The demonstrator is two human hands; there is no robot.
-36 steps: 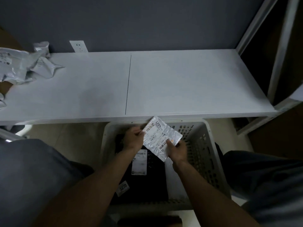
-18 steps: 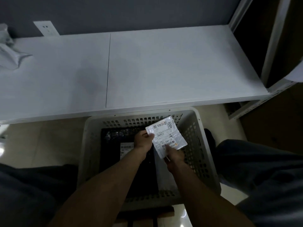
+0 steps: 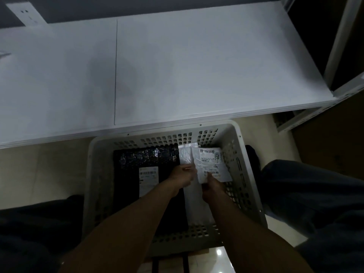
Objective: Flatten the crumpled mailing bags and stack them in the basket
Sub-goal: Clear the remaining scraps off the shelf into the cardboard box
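A small white mailing bag [image 3: 211, 164] with a printed label sits low inside the grey perforated basket [image 3: 250, 174], toward its right side. My right hand [image 3: 211, 186] grips its near edge. My left hand [image 3: 182, 175] pinches its left edge. Under it lies another white bag [image 3: 186, 156], running along the basket floor. A large black bubble mailer [image 3: 145, 157] with a white label fills the basket's left part. My forearms hide the basket's near middle.
The basket stands on the floor against the front edge of a long white table [image 3: 177, 71]. A wall socket [image 3: 25, 13] is at the back left. A white metal shelf frame [image 3: 338, 56] stands at the right. My knees flank the basket.
Both hands have lowered the white bag from above the basket rim down into the basket's right side. The view has tipped downward, and the crumpled bags on the table's left have left the frame.
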